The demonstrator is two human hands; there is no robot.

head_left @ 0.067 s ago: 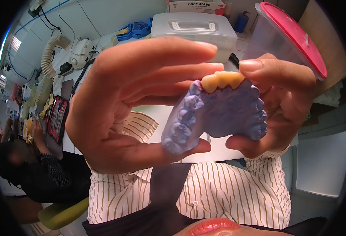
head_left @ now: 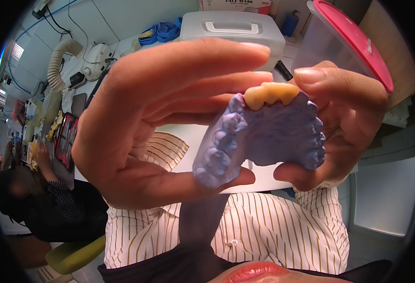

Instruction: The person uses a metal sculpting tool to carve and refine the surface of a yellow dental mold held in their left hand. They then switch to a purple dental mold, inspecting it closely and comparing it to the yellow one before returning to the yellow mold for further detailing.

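A bluish-purple dental cast (head_left: 278, 129) of an arch of teeth is held up close, between both hands. On its front sits a yellowish dental bridge (head_left: 269, 96), with a reddish line along its lower edge. My left hand (head_left: 110, 127) grips the cast's left side, thumb under the back teeth and fingers curved behind and above. Around the right side closes my right hand (head_left: 351, 113), its thumb at the lower edge and its index fingertip close beside the bridge's right end. The cast hides part of the fingers behind it.
Behind the hands stand a clear lidded box (head_left: 233, 35) and a tub with a red lid (head_left: 353, 40). Blue moulds (head_left: 166, 33) lie at the back. To the left are a tool case (head_left: 67, 139), a hose (head_left: 59, 66) and a seated person (head_left: 52, 203) at work.
The cast has tilted slightly and its front has shifted a little to the right. My right hand has moved slightly right with it; both hands keep their hold.
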